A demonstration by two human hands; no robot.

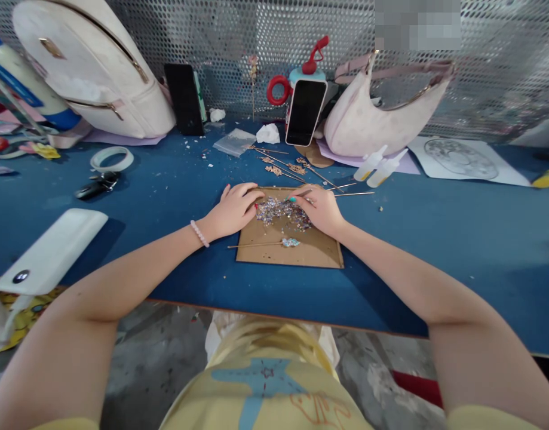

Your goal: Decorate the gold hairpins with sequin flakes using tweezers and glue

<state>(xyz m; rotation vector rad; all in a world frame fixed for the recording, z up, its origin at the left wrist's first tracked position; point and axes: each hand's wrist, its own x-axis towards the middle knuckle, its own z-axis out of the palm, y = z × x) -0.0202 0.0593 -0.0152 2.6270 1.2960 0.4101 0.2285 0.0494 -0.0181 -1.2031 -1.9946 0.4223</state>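
On the blue table lies a piece of brown cardboard (pixel 265 254) with a heap of small glittering rhinestones (pixel 274 210) on it. My left hand (pixel 236 209) rests at its left edge, fingers loosely spread beside the heap and holding nothing I can see. Over the right part of the heap, my right hand (pixel 321 210) pinches a thin grey tool, apparently tweezers (pixel 305 192); the tips are too small to make out. Nearer my body, a hairpin stick (pixel 256 245) lies across the cardboard, its ornament (pixel 290 242) covered in shiny stones.
Behind the cardboard lie several bare metal hairpins (pixel 296 170), a plastic bag (pixel 235 142) and small glue bottles (pixel 382 169). Phones (pixel 306 112), a backpack (pixel 108 77) and a handbag (pixel 386 122) stand along the mesh wall. At left are a tape roll (pixel 112 159) and a power bank (pixel 54 251).
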